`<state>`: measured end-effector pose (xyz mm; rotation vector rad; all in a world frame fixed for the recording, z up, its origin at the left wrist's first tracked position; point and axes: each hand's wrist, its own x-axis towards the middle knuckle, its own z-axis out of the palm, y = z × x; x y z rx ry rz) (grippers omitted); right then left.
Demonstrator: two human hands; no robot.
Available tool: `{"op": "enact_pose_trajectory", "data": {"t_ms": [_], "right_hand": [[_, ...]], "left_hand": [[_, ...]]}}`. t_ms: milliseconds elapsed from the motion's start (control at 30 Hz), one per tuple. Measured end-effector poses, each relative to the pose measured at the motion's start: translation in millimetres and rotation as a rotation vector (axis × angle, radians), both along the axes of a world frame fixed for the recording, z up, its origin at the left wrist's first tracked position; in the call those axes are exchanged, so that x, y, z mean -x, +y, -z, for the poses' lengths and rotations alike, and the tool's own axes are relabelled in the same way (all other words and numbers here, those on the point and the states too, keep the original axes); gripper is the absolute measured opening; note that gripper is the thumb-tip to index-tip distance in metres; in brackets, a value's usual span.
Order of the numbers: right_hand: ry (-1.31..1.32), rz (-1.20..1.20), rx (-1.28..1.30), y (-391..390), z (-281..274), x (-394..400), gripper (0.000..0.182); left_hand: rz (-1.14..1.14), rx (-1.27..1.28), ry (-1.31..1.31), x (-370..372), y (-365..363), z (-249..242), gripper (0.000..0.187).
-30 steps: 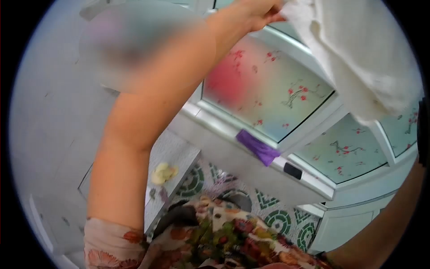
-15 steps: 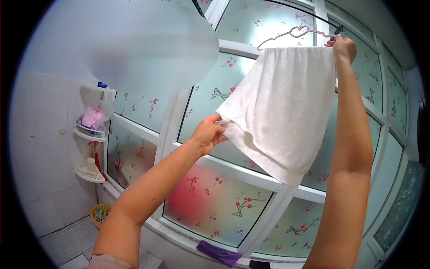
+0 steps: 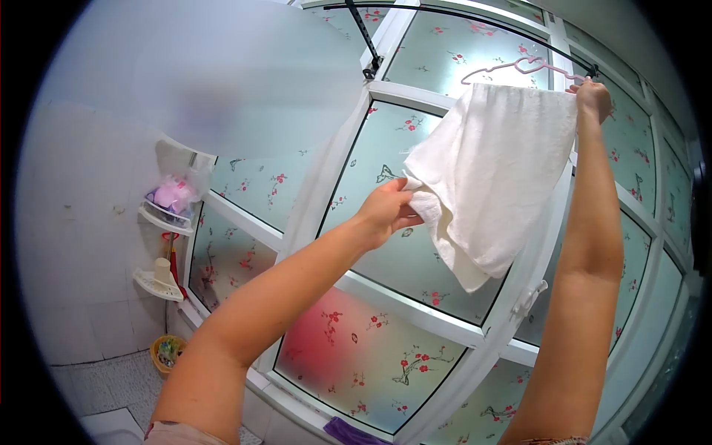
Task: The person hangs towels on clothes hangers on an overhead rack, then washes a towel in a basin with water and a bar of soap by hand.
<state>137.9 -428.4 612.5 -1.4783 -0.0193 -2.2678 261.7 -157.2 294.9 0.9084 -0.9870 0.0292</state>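
A white towel hangs draped over the bar of a pink clothes hanger, which is high up near a black rod. My left hand is closed on the towel's left edge, thumb on top, pulling that side out to the left. High on the right, my right hand is closed at the hanger's right end, beside the towel's top corner. Its fingertips are partly hidden, so how much of the towel it also pinches does not show. The towel's lower corner dangles free.
Frosted window panels with red blossoms stand behind the towel. A corner shelf holds a pink bath puff. Below it are a lower shelf and a yellow basket. A purple cloth lies on the ledge.
The view has shifted, so both hands and the towel appear farther right. The towel's lower part looks more gathered and its bottom edge sits higher. Both hands keep their grip.
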Motion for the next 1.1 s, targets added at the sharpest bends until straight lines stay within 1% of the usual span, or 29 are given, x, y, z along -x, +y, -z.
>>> {"op": "enact_pose_trajectory", "data": {"t_ms": [67, 167, 233, 300, 333, 433, 533, 633, 667, 767, 800, 833, 900, 933, 1033, 1100], "right_hand": [[-0.012, 0.027, -0.033, 7, 0, 8, 0.034], [-0.046, 0.08, -0.026, 4, 4, 17, 0.034], [-0.063, 0.028, -0.004, 0, 9, 27, 0.033], [-0.071, -0.017, 0.003, -14, 21, 34, 0.033], [-0.103, -0.105, 0.037, -22, 27, 36, 0.031], [-0.095, -0.04, 0.022, -42, 42, 41, 0.031], [-0.079, 0.003, 0.055, -54, 52, 38, 0.031], [-0.06, -0.133, 0.02, -47, 71, 41, 0.028], [-0.036, -0.252, 0.053, -66, 60, 37, 0.028], [-0.063, -0.049, 0.011, -76, 62, 37, 0.029], [-0.045, -0.057, -0.033, -76, 62, 40, 0.033], [-0.034, -0.103, -0.025, -78, 62, 42, 0.033], [-0.011, -0.193, -0.012, -86, 62, 43, 0.033], [-0.032, -0.298, 0.061, -92, 60, 43, 0.031], [0.198, -0.452, 0.039, -99, 52, 60, 0.033], [0.082, -0.458, 0.123, -93, 37, 64, 0.03]], "left_hand": [[0.014, 0.004, -0.004, 0, -8, -8, 0.039], [0.093, 0.021, -0.019, -3, -20, -14, 0.039], [0.106, 0.011, -0.019, -5, -22, -12, 0.039], [0.127, -0.013, -0.009, -9, -28, -2, 0.039], [0.15, -0.028, 0.033, -19, -30, 5, 0.037], [0.152, -0.025, 0.155, -45, -39, 28, 0.034], [0.226, -0.012, 0.219, -63, -49, 48, 0.032], [0.263, -0.014, 0.265, -69, -56, 61, 0.032], [0.254, -0.02, 0.27, -70, -59, 63, 0.032], [0.26, -0.041, 0.273, -70, -61, 69, 0.034], [0.256, -0.057, 0.263, -70, -59, 70, 0.035], [0.25, -0.075, 0.252, -69, -57, 72, 0.035], [0.218, -0.092, 0.317, -71, -54, 78, 0.036], [0.202, -0.103, 0.349, -73, -53, 82, 0.036], [0.182, -0.162, 0.328, -75, -42, 90, 0.036], [0.166, -0.175, 0.318, -77, -33, 93, 0.035]]}}
